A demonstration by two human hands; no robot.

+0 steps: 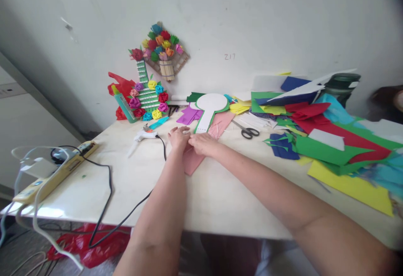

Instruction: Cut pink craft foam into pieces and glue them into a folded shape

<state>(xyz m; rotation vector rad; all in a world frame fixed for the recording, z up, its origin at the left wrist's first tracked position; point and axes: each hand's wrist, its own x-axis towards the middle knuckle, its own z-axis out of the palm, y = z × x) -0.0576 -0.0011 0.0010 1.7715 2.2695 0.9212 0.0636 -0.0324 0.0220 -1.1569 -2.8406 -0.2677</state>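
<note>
My left hand (pixel 179 138) and my right hand (pixel 202 143) meet at the table's middle, over a pink sheet of craft paper (pixel 192 164). The fingers of both hands are bent and pressed together; what they pinch is too small to make out. Just beyond my fingertips lies a round-headed white cutout (pixel 206 116) with a handle, edged by green backing (pixel 226 104). Purple paper (pixel 188 115) sits to its left. A white glue gun (pixel 143 136) rests left of my left hand, and black-handled scissors (pixel 249 132) lie beyond my right hand.
Coloured paper scraps (pixel 330 145) pile up at the right, near a dark green container (pixel 341 86). A paper-flower guitar (pixel 149 95), a glue bottle (pixel 124 106) and a flower basket decoration (pixel 166 68) stand at the back. A power strip (pixel 63 171) with cords occupies the left edge.
</note>
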